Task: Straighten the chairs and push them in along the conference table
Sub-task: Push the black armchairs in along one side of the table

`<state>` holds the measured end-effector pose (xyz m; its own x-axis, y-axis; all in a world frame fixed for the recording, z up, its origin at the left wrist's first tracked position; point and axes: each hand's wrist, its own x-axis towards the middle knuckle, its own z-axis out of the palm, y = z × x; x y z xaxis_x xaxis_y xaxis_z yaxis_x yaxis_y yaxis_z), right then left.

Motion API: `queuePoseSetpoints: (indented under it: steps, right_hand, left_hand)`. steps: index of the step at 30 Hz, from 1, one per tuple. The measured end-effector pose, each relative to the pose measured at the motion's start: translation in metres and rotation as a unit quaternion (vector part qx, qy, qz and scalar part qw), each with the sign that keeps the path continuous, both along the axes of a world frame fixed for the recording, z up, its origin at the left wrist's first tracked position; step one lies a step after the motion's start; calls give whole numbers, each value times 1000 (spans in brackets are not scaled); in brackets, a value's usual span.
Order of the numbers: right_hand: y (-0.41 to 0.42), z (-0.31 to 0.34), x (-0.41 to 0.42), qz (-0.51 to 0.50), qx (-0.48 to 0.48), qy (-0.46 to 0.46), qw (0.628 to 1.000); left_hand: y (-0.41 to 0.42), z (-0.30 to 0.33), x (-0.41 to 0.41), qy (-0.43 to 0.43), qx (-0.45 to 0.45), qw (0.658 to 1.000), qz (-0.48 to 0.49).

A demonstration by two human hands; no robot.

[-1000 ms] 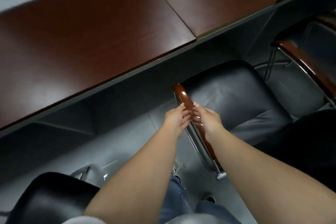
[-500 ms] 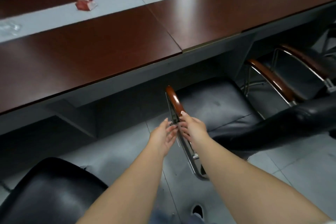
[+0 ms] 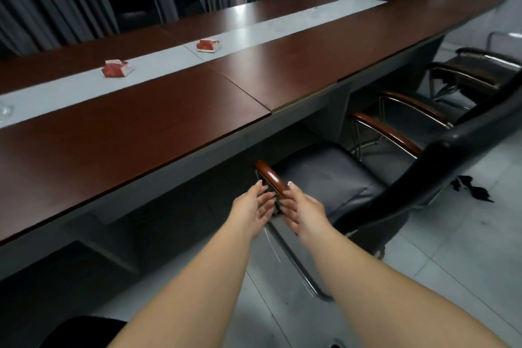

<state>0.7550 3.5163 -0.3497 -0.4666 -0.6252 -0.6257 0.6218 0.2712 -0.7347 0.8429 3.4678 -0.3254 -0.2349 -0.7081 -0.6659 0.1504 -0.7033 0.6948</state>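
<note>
My left hand [image 3: 251,207] and right hand [image 3: 302,210] flank the near armrest [image 3: 273,178] of the black chair [image 3: 333,178], palms facing each other. Fingers straight and slightly spread on both; fingertips lie against the armrest's sides and the metal frame below it, nothing curled round it. Wooden cap of the armrest shows bare ahead of my fingertips.

Chair position: seat front tucked just under the conference table [image 3: 175,121] edge, backrest [image 3: 440,167] leaning away to my right. Far armrest [image 3: 387,133] sits beside a table leg panel. Open grey floor [image 3: 452,257] behind the backrest and to my right.

Second chair [image 3: 429,110] just beyond, angled, seat near the table edge. Third chair [image 3: 480,70] further along, well out from the table.

Left of my arms: dark gap under the table, and another black seat [image 3: 79,330] at the lower edge
</note>
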Motion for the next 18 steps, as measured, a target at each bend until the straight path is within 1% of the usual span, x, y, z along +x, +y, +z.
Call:
queuePoseSetpoints:
  steps: [2, 6, 11, 15, 18]
  right_hand:
    - [5, -4, 11, -8, 1, -25, 1000]
    - [6, -12, 10, -25, 32, -5, 999]
    - [-15, -26, -19, -40, 61, 14, 997]
    - [-41, -41, -46, -36, 84, 15, 996]
    - [-67, -52, -68, -33, 95, -3, 995]
  left_hand:
    - [-6, -4, 8, -7, 3, 1000, -6]
    - [-8, -13, 16, 3, 39, 999, -33]
    - [-32, -32, 0, -9, 74, 996, -56]
    - [-61, -43, -22, -13, 82, 993, -89]
    - [-85, -51, -41, -31, 100, 991, -87]
